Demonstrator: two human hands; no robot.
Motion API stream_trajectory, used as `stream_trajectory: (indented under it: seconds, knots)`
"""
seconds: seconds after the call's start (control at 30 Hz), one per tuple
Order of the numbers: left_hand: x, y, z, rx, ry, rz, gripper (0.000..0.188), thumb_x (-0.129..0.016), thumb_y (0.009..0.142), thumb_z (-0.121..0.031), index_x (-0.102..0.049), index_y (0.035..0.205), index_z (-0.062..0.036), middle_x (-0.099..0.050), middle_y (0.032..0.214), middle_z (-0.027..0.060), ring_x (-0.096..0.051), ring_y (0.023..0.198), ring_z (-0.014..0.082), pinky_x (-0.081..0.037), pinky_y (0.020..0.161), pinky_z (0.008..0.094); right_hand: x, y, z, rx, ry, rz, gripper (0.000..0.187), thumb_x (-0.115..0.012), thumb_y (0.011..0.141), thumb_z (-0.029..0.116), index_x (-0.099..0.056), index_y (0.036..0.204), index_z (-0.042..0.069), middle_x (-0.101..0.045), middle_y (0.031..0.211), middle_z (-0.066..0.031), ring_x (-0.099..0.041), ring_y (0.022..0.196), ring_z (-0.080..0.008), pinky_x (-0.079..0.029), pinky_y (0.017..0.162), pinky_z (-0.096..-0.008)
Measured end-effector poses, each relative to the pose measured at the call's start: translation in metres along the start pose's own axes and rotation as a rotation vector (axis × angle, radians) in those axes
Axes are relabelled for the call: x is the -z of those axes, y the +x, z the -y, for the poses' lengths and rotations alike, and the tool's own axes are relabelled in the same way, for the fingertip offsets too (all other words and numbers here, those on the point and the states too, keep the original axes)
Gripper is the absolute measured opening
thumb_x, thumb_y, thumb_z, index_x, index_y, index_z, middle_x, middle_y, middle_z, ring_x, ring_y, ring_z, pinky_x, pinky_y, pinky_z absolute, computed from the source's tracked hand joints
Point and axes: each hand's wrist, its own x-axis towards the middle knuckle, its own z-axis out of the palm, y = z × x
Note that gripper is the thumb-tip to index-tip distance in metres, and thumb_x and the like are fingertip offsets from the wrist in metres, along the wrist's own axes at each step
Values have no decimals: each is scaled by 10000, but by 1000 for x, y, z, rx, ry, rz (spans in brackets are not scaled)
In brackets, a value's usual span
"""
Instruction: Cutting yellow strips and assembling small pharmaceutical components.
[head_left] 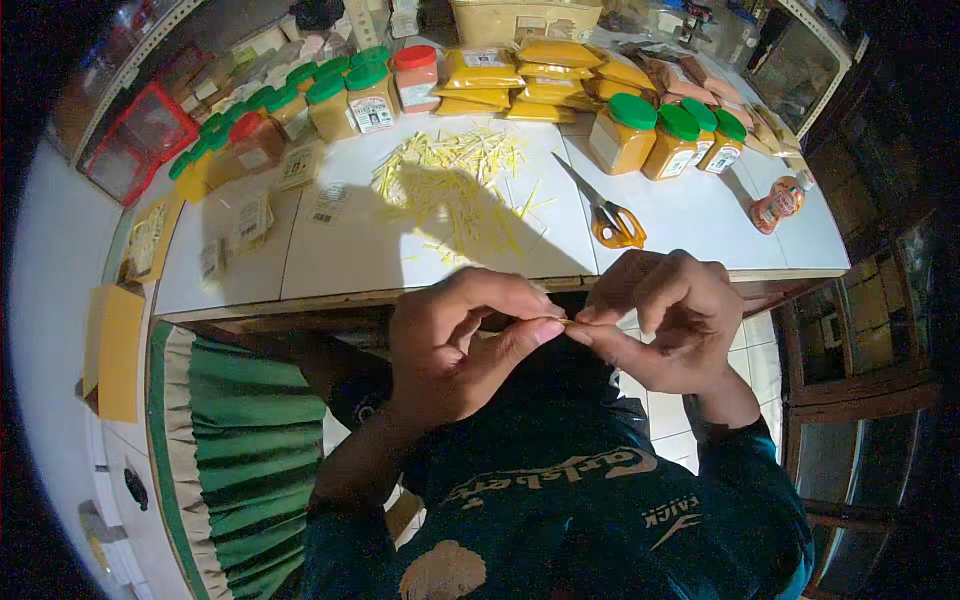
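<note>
White tabletop (pixel 350 250) strewn with yellow strips (pixel 455 185) lies beyond my left hand (pixel 455 345) and right hand (pixel 665 320), both pinched shut on one thin yellow strip (pixel 566 322); scissors (pixel 610 215) lie just beyond.

A small home packing workshop: green-lidded spice jars (pixel 345 95), yellow powder pouches (pixel 520 75) and labels (pixel 300 165) crowd the tiled counter (pixel 690 215).
</note>
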Motion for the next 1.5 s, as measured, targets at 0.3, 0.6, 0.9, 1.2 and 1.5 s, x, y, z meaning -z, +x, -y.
stream_trajectory:
  seconds: [0.3, 0.6, 0.9, 1.2, 1.5]
  knots:
    - [12, 7, -4, -189, 556, 176, 110, -672, 768, -57, -662, 877, -48, -656, 816, 93, -649, 745, 193, -512, 650, 297, -1, 0, -2, 64, -108, 57, 280, -738, 690, -45, -485, 645, 65, -629, 673, -93, -646, 657, -191, -515, 612, -294]
    - [15, 10, -10, -139, 534, 24, 71, -657, 773, -38, -657, 844, -39, -639, 769, 103, -633, 701, 199, -486, 642, 292, -3, 5, 0, 70, -189, -119, 233, -794, 644, 28, -617, 790, -11, -666, 792, -154, -654, 736, -225, -519, 672, -310]
    - [11, -1, -6, -127, 516, 21, 59, -675, 764, -56, -657, 820, -52, -629, 746, 94, -611, 657, 177, -473, 611, 277, -9, 4, 0, 6, -165, 97, 94, -687, 752, 12, -644, 835, -2, -643, 802, -106, -643, 731, -208, -507, 627, -282]
    - [36, 20, -36, -25, 809, -166, 77, -694, 745, -99, -641, 792, -69, -616, 760, 86, -624, 729, 202, -488, 654, 282, 10, -2, 9, -45, -156, -326, 45, -672, 742, -2, -672, 769, 34, -661, 726, -106, -649, 666, -214, -508, 630, -280]
    - [12, 4, -18, -111, 673, 170, 129, -731, 706, -141, -673, 813, -96, -617, 748, 54, -630, 727, 207, -501, 637, 313, -8, 1, 3, -14, -173, 69, 75, -691, 715, -6, -680, 784, 20, -663, 734, -102, -654, 681, -204, -511, 620, -284]
